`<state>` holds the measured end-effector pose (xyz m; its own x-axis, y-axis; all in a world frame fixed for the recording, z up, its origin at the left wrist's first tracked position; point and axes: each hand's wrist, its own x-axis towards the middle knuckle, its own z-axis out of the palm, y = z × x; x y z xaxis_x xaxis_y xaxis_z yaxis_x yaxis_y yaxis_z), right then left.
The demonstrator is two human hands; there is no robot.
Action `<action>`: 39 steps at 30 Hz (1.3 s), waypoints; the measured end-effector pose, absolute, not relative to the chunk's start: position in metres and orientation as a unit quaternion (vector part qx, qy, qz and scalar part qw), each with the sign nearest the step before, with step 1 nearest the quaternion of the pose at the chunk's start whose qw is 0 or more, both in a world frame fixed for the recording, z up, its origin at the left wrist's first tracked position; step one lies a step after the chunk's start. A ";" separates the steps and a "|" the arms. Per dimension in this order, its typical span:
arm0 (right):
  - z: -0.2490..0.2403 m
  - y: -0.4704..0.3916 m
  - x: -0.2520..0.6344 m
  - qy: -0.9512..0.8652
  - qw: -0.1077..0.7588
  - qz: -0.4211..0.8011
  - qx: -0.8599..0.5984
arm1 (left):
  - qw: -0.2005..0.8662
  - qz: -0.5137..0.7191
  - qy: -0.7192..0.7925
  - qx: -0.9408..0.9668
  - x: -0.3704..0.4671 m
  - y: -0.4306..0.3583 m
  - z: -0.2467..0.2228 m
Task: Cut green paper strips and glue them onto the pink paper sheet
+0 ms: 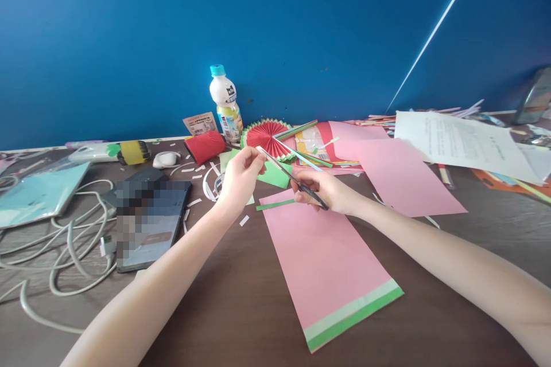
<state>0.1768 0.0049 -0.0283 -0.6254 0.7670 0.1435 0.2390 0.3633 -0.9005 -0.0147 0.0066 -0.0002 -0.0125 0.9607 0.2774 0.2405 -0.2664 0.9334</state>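
Gripping scissors (pixel 317 198) in right hand (pixel 326 186), white bit (pixel 260 149) in left hand (pixel 241 172). Seems done on pink paper's (pixel 322 258) near end (2 green bands (pixel 356 319)), not far end.

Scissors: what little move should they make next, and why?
Maybe ease the scissors back slightly before any snip: the right hand holds them pointed toward the left hand, which pinches a small white piece near the tips.
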 end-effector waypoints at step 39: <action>-0.032 0.006 0.178 -0.764 0.298 0.463 -0.336 | 0.327 0.510 0.507 0.613 -0.013 0.005 0.002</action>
